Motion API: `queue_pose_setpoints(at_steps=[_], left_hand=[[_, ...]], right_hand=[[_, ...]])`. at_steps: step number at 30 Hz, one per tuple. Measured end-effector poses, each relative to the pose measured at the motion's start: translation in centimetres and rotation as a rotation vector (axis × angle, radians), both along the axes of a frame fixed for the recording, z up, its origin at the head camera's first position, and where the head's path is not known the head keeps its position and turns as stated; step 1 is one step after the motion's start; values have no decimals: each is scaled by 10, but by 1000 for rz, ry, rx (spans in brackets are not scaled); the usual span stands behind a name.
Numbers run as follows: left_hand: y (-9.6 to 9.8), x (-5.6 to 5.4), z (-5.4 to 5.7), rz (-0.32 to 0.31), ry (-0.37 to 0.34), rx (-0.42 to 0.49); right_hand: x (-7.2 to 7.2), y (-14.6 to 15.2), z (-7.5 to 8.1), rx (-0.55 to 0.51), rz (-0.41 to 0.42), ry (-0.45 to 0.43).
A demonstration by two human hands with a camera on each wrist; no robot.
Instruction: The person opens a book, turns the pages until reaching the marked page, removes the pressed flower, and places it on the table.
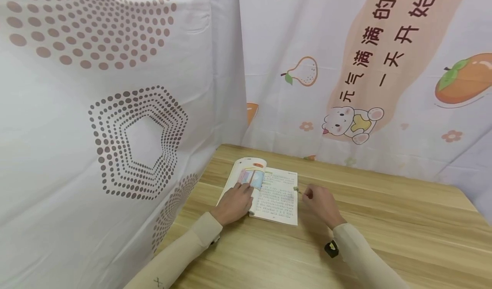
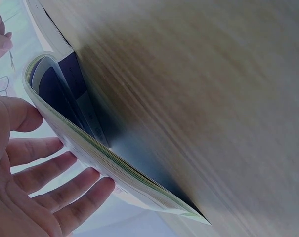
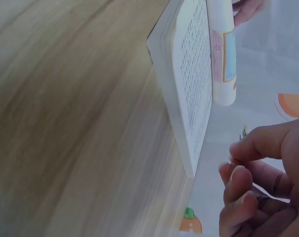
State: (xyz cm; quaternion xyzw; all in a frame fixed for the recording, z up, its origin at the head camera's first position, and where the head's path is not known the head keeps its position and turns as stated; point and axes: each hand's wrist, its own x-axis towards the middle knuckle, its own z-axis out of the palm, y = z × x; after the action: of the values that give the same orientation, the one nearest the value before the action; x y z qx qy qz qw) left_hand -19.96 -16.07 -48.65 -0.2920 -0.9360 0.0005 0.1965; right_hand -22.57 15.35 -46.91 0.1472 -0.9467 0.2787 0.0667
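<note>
An open book (image 1: 278, 195) lies on the table, its left pages bowed up and bearing a coloured picture, its right page full of printed text. My left hand (image 1: 235, 201) rests on the left pages; in the left wrist view its fingers (image 2: 75, 190) are spread, touching the curved page. To the right of the book, my right hand (image 1: 322, 202) pinches a thin stick with a small green-gold ornament (image 1: 296, 189) between thumb and fingertips. That ornament overlaps the right page's edge in the head view. In the right wrist view, the ornament (image 3: 243, 132) shows beyond the thumb.
The wooden table (image 1: 403, 220) extends to the right of the book. A white curtain with dotted patterns (image 1: 142, 143) hangs along the left, and another with fruit prints and writing (image 1: 307, 101) hangs behind the table. A small black device (image 1: 331, 249) is at my right wrist.
</note>
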Motion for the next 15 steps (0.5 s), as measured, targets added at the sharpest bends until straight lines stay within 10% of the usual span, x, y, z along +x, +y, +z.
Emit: queue_pose_setpoints(at_steps=[15], left_hand=[[-7,-5,-5,-15,-54,44]], right_hand=[[-1,18,-9,-2,-84,-37]])
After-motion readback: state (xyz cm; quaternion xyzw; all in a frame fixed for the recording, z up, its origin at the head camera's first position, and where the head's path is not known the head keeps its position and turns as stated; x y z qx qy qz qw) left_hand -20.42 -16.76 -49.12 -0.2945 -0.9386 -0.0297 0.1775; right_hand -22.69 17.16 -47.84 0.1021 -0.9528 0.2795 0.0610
